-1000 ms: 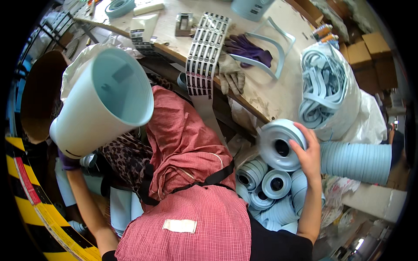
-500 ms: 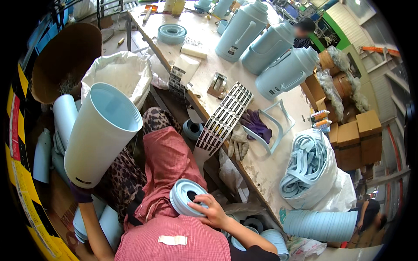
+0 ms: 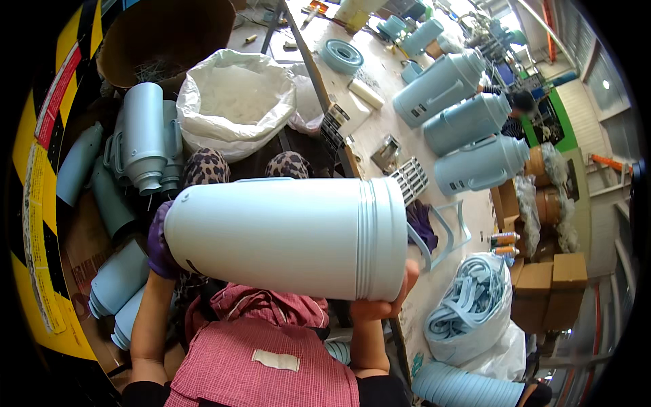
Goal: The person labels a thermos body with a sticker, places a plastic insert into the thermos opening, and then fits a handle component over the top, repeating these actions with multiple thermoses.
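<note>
A pale blue thermos flask shell [image 3: 271,237] lies sideways in front of me, above my lap. My left hand [image 3: 161,244], in a purple glove, is closed around its narrower left end. At the wide right end sits a ribbed, round pale blue base cap [image 3: 383,237], against the shell. My bare right hand [image 3: 388,300] grips this cap from below and its outer side; the fingers are partly hidden. Just beyond, pale blue strap handles [image 3: 451,237] and a purple glove [image 3: 423,227] lie on the table.
The worktable [image 3: 386,197] carries three finished flasks [image 3: 480,163] and a sheet of labels [image 3: 411,180]. A bag of strap handles [image 3: 468,298] stands at right, stacked rings [image 3: 468,386] below it. At left are a white sack [image 3: 234,139], flask shells [image 3: 144,129] and a cardboard drum [image 3: 166,34].
The shell has swung from upright at left to lying across my lap. My right hand has brought the base cap from my lap up onto its wide end. The view has shifted.
</note>
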The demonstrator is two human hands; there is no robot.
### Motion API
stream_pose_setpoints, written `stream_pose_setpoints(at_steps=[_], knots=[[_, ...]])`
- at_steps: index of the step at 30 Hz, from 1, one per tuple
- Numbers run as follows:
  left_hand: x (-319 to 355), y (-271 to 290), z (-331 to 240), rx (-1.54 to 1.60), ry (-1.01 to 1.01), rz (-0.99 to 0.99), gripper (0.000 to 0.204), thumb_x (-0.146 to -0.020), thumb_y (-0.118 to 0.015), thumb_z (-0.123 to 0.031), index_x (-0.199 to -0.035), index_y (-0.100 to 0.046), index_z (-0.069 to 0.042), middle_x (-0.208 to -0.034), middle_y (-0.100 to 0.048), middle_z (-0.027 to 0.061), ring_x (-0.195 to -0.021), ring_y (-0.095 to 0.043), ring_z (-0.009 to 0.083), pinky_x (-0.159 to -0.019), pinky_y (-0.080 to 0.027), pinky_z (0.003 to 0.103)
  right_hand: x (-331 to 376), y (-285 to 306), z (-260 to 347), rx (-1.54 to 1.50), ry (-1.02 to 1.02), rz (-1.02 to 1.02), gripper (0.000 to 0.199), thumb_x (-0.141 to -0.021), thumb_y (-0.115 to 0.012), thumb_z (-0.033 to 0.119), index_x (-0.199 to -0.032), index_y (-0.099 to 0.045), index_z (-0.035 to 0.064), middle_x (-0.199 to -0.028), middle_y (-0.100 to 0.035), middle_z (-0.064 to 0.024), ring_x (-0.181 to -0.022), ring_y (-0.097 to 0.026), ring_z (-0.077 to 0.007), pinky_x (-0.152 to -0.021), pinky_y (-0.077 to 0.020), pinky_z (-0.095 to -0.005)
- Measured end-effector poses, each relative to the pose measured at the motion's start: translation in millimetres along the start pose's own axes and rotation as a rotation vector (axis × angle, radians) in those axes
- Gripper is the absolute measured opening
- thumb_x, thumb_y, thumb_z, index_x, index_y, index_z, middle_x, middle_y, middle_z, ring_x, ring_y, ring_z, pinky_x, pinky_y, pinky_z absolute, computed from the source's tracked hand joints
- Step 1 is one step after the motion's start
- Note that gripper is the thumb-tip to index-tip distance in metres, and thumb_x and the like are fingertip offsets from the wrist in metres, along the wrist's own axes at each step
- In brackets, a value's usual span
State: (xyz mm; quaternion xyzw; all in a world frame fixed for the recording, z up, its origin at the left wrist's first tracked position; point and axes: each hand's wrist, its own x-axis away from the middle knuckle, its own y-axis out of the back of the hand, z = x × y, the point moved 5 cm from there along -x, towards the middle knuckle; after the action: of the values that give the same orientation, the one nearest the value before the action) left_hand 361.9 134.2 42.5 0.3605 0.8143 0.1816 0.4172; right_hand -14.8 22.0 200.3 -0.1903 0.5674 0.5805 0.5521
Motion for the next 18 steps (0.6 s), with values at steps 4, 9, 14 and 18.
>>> stream_pose_setpoints(at_steps=[4,9,14,18], knots=[[-0.7,2.2,-11.9,0.263,0.159,0.014,0.026,-0.098,-0.055,-0.022,-0.112,-0.063,-0.001,-0.104,-0.066,0.0153,-0.096,-0.064,0.029,-0.088,-0.05,0.038,13.0,-9.5,8.7,0.042,-0.123,0.016,0.071,-0.107,-0.023,0.056,-0.128,-0.059,-0.0019,-0.111,-0.062,-0.0209,-0.094,-0.06,-0.0318,-0.08,-0.0507,-0.0442],[-18.5,41.7,-22.4,-0.06,0.305,-0.031,0.034,-0.092,-0.065,-0.025,-0.117,-0.064,-0.003,-0.107,-0.067,0.0131,-0.099,-0.066,0.0307,-0.087,-0.052,0.04,17.7,-23.1,-17.8,-0.146,-0.313,-0.122,0.096,-0.103,-0.011,0.071,-0.137,-0.055,-0.0072,-0.134,-0.059,-0.0252,-0.124,-0.056,-0.0371,-0.108,-0.0399,-0.0481],[-42.9,48.7,-38.7,-0.279,-0.157,-0.095,0.033,-0.098,-0.057,-0.025,-0.118,-0.065,0.0,-0.112,-0.068,0.0164,-0.103,-0.066,0.0308,-0.091,-0.051,0.041,-25.1,-46.9,-67.6,-0.83,-0.546,-0.011,0.102,-0.095,-0.018,0.083,-0.162,-0.026,0.0064,-0.17,-0.016,-0.0157,-0.157,-0.012,-0.0322,-0.125,-0.0033,-0.0522],[-59.5,32.7,-5.3,0.32,0.321,0.022,0.041,-0.1,-0.047,-0.03,-0.117,-0.065,0.002,-0.113,-0.068,0.0183,-0.104,-0.064,0.0361,-0.093,-0.049,0.045,-51.6,-53.3,-64.9,-0.84,-0.501,0.176,0.105,-0.092,-0.019,0.086,-0.164,-0.019,0.0091,-0.172,-0.01,-0.015,-0.159,-0.007,-0.0299,-0.126,-0.0015,-0.0494]])
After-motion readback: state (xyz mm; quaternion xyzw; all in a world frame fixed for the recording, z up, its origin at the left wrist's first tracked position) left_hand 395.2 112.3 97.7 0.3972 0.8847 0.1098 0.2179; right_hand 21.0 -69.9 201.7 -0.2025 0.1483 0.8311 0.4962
